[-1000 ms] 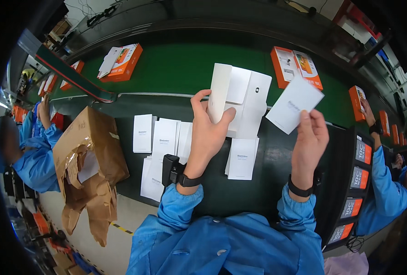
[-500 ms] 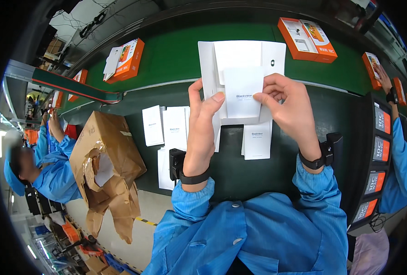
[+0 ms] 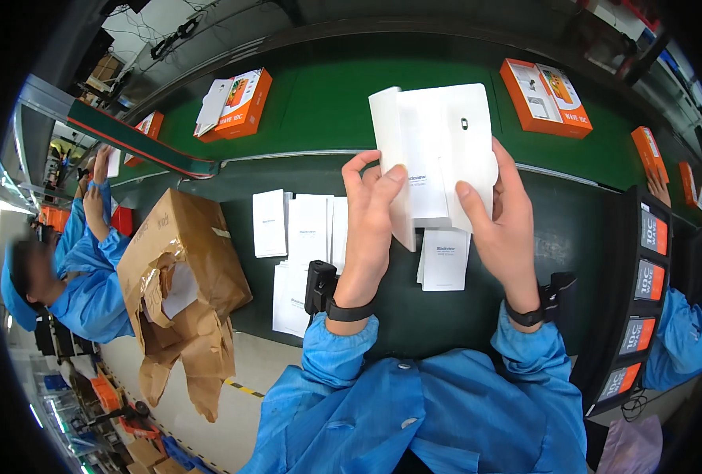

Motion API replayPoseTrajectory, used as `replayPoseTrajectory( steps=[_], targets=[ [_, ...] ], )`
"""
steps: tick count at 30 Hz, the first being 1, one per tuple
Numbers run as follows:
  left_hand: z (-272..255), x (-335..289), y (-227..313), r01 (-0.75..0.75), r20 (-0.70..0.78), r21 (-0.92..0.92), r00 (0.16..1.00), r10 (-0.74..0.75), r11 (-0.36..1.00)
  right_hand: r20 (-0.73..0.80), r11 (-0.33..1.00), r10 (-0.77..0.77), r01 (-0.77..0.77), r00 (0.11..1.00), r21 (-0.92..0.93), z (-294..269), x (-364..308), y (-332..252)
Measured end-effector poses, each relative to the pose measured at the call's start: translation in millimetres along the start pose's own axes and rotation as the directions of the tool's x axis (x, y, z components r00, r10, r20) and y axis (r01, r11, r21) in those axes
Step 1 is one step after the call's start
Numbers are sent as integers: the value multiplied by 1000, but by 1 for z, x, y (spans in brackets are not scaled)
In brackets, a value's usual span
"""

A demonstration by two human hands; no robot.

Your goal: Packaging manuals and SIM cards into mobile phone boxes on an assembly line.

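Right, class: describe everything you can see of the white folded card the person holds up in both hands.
The white folded card looks like thin, stiff paperboard, plain white, with a small dark mark near its upper middle. Its left flap is bent toward the viewer along an upright fold. It is held upright above the dark worktable, before the green conveyor belt. The left hand pinches its left flap; the right hand grips its right edge.

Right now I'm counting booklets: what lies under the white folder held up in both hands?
Under the white folder, a small stack of white booklets lies on the dark table; its top edge is covered.
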State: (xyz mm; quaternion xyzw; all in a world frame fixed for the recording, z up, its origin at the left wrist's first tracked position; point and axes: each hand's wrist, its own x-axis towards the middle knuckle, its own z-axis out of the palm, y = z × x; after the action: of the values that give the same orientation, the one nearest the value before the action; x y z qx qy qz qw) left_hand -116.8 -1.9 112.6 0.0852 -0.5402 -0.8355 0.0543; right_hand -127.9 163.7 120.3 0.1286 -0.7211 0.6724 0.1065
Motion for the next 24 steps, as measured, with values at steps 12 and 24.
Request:
replayPoseTrajectory(
  steps=[12, 24],
  targets=[
    [19, 5, -39, -455, -14, 164, 886, 463, 875, 74, 992, -118, 114, 990, 50, 17, -11, 4],
    [3, -5, 7, -318, 50, 704, 914, 402, 636, -39, 1000, -22, 22, 999, -4, 26, -7, 11]
  ],
)
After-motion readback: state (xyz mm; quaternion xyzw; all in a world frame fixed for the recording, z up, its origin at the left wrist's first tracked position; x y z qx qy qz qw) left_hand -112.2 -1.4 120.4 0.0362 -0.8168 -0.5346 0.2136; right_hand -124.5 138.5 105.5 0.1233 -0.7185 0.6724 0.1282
